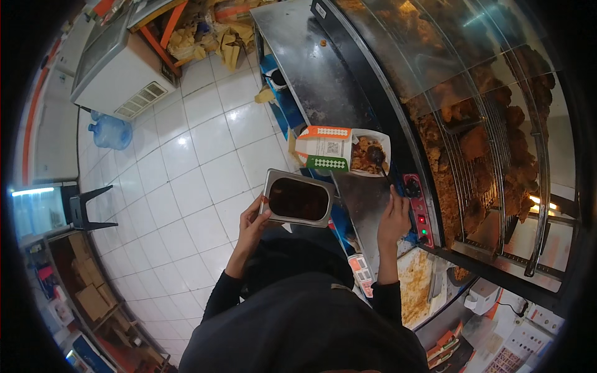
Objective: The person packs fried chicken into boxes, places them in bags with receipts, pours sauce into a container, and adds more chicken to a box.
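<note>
My left hand (254, 219) grips the near left edge of a stainless steel food pan (275, 217), which holds a dark sauce (298, 198). The pan is held up in front of me, above the floor and beside the counter. In my right hand (394, 217) is the thin handle of a dark spoon (376, 155). Its bowl rests over sauced fried food in an open cardboard takeaway box (371, 173). The box's lid (325, 148) is folded back to the left and bears printing. The box sits on the metal counter (322, 84).
A heated glass display cabinet (419, 186) with fried chicken (475, 142) on racks borders the counter at right, with a red control panel (417, 210). A breading tray (415, 289) lies near my right forearm. Across the tiled floor (186, 172) stand a chest freezer (121, 70), a water jug (110, 133) and a stool (88, 210).
</note>
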Available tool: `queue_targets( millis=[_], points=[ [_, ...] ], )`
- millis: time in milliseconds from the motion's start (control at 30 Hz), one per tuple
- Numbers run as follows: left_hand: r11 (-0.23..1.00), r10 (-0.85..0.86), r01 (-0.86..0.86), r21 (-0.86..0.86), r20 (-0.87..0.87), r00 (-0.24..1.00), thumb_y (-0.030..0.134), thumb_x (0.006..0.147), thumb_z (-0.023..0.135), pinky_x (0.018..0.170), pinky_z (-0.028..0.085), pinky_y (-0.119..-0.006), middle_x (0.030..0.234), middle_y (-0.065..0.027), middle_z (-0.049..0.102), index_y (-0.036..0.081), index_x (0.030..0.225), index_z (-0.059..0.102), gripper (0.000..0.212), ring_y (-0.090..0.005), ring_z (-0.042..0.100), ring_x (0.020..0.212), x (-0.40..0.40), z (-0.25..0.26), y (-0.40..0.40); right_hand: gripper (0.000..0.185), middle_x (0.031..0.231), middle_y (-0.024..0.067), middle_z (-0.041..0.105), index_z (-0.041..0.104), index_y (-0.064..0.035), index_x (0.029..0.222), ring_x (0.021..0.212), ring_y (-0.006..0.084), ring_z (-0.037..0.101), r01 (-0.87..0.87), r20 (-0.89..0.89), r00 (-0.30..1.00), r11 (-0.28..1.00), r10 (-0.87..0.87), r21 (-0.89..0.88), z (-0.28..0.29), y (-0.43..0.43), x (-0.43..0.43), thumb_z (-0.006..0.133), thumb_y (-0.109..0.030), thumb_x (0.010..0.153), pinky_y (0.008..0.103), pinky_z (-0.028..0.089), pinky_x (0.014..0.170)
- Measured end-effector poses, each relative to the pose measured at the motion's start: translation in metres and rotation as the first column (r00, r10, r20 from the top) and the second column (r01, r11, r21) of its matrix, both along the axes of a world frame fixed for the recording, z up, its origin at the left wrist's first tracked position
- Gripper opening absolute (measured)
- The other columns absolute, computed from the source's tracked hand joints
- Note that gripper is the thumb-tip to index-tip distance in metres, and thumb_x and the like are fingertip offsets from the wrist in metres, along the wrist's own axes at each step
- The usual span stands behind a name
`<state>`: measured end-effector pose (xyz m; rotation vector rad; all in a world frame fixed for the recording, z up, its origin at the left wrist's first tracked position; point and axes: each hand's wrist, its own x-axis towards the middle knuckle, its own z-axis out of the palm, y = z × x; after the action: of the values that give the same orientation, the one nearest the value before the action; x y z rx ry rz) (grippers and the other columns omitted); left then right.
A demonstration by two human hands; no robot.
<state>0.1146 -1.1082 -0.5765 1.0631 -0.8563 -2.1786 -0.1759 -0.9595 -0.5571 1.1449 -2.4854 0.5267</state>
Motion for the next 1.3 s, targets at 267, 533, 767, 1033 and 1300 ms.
queue_targets(
  millis=[267, 533, 767, 1033, 1300],
  points=[
    [1.000, -0.015, 0.015, -0.004, 0.000, 1.000, 0.011, 0.087, 0.058, 0.088, 0.048, -0.034, 0.134, -0.0128, 0.042, -0.004, 0.137, 0.032, 0.058, -0.0209, 0.049, 0.114, 0.005, -0.008, 0.001, 0.030, 0.088, 0.0031, 0.059, 0.064, -0.0192, 0.111, 0.058, 0.0213, 0.059, -0.002, -0.080, 0.997, 1.000, 0.003, 0.015, 0.005, -0.004, 0.000, 0.058, -0.006, 0.084, 0.0327, 0.044, 0.047],
    [0.999, -0.047, 0.048, -0.018, 0.031, 0.998, 0.011, 0.087, 0.057, 0.087, 0.049, -0.035, 0.135, -0.0130, 0.041, -0.004, 0.137, 0.032, 0.057, -0.0208, 0.049, 0.114, 0.002, 0.006, -0.004, 0.027, 0.090, 0.0068, 0.058, 0.063, -0.0160, 0.112, 0.074, 0.0267, 0.062, 0.064, 0.142, 0.988, 0.998, -0.065, 0.007, 0.011, -0.007, 0.004, 0.055, -0.008, 0.087, 0.0334, 0.049, 0.060],
    [0.999, -0.020, 0.023, -0.035, 0.084, 0.996, 0.012, 0.087, 0.057, 0.089, 0.046, -0.032, 0.133, -0.0125, 0.043, -0.003, 0.135, 0.036, 0.055, -0.0192, 0.048, 0.114, 0.002, 0.008, -0.004, 0.026, 0.090, 0.0051, 0.059, 0.063, -0.0178, 0.112, 0.072, 0.0244, 0.062, 0.072, 0.056, 0.996, 0.995, -0.076, 0.063, 0.003, -0.004, -0.002, 0.054, -0.011, 0.089, 0.0332, 0.049, 0.058],
    [0.999, -0.043, 0.045, -0.023, 0.090, 0.995, 0.013, 0.086, 0.060, 0.086, 0.046, -0.030, 0.132, -0.0119, 0.044, -0.004, 0.133, 0.039, 0.054, -0.0188, 0.048, 0.113, 0.012, -0.003, -0.004, 0.027, 0.090, 0.0024, 0.059, 0.063, -0.0206, 0.113, 0.066, 0.0220, 0.061, 0.072, 0.102, 0.991, 0.993, -0.082, 0.093, 0.001, -0.007, 0.001, 0.053, -0.013, 0.089, 0.0345, 0.047, 0.052],
    [0.995, -0.049, 0.058, -0.080, 0.105, 0.993, 0.012, 0.086, 0.060, 0.089, 0.046, -0.031, 0.132, -0.0114, 0.044, -0.004, 0.134, 0.037, 0.056, -0.0179, 0.046, 0.116, 0.012, -0.001, -0.004, 0.023, 0.092, 0.0062, 0.062, 0.064, -0.0092, 0.109, 0.070, 0.0174, 0.059, 0.105, 0.371, 0.928, 0.983, -0.043, -0.149, 0.010, -0.012, 0.005, 0.055, -0.007, 0.088, 0.0286, 0.047, 0.061]
  ],
)
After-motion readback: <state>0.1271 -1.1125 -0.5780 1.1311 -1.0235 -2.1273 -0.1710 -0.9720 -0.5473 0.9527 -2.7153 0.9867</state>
